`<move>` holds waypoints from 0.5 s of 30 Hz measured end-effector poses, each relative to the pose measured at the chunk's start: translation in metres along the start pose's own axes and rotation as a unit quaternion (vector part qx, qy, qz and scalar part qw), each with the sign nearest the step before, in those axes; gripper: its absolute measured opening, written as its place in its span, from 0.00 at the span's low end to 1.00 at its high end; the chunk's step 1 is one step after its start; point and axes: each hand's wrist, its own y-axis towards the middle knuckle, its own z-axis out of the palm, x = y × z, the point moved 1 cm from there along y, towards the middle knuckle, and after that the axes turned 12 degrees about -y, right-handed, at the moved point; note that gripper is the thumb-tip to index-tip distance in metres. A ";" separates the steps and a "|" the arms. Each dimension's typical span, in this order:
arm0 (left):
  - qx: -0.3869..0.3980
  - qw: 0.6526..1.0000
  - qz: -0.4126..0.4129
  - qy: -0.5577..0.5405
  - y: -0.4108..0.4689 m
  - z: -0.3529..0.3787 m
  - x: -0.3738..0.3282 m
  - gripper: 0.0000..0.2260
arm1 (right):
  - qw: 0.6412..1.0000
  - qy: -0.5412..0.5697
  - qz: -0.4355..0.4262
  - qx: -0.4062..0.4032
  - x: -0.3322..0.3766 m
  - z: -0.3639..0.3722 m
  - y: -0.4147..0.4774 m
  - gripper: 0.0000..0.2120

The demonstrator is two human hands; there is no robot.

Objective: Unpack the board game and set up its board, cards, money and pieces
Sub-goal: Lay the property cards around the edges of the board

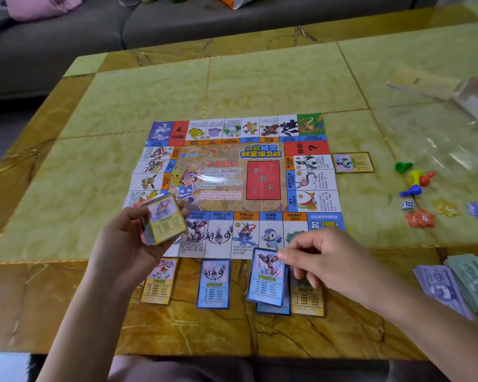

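I see a tabletop point(260, 86) of pale yellow-green marble, framed in amber stone with dark veins. The board point(232, 172) has white squares trimmed blue and orange around a red panel point(263, 180). The deck point(164, 219) is topped yellow and the card point(267, 279) is blue-edged. Alongside are a green pawn point(403, 166), yellow pawn point(415, 176), red pawn point(427, 178), blue pawn point(410, 191), purple banknotes point(439, 288) and green banknotes point(475, 277).

Glossy paper board point(232, 172), polished marble-look table point(260, 84), shiny plastic pawns point(414, 177), matt paper money point(458, 282).
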 end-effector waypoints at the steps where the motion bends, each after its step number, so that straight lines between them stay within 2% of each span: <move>1: 0.000 1.000 0.000 0.000 0.000 0.000 0.000 0.30 | 1.000 -0.001 0.000 -0.001 -0.001 0.000 0.000 0.12; 4: 0.011 1.000 0.003 -0.014 0.001 -0.002 -0.003 0.23 | 1.000 0.002 0.002 -0.006 -0.003 0.000 0.002 0.12; 10: 0.009 0.998 0.039 -0.042 -0.002 -0.009 -0.017 0.17 | 0.999 0.018 -0.005 -0.029 0.007 -0.005 0.013 0.13; 15: 0.002 0.994 0.068 -0.082 -0.002 -0.022 -0.032 0.20 | 0.999 0.019 -0.023 -0.038 0.020 -0.003 0.026 0.12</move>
